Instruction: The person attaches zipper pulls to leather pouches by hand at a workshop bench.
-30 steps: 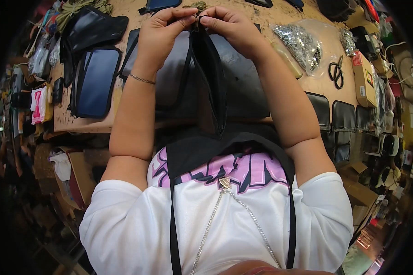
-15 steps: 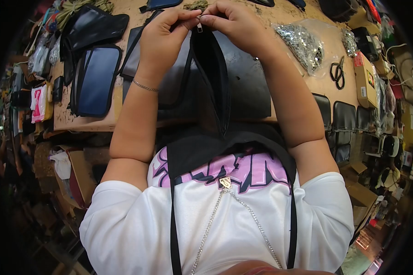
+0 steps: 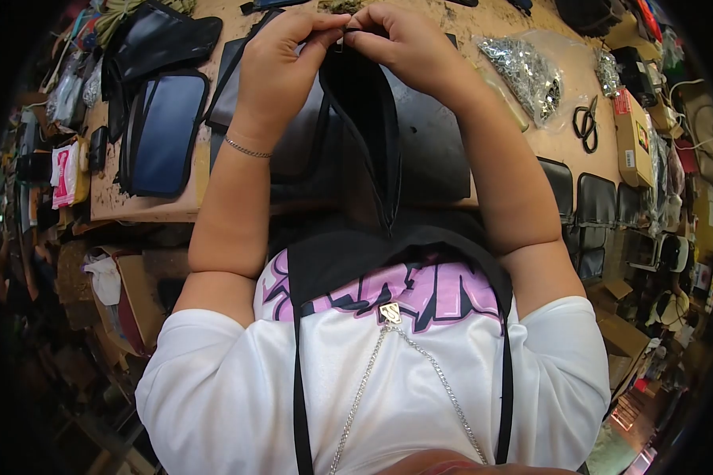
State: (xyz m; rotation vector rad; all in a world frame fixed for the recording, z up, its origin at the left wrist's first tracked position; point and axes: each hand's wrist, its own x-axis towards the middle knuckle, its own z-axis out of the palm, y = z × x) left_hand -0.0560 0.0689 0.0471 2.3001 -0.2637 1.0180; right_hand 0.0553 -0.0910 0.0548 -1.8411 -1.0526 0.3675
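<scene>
A black pouch hangs open-mouthed from my two hands, its lower tip near my apron. My left hand pinches its upper end from the left. From the right, my right hand pinches the same end, and the fingertips of both hands nearly touch. A small metal zipper pull shows just below the fingertips. Behind the pouch, large flat black pieces lie on the worktable.
Black and dark blue panels lie at the left. At the right are a plastic bag of metal parts, black-handled scissors, a cardboard box and small black pieces at the table edge.
The pouch's mouth has spread wider and shifted slightly left at the top. Both hands keep their pinch near the same place, and the zipper pull has moved slightly left and up.
</scene>
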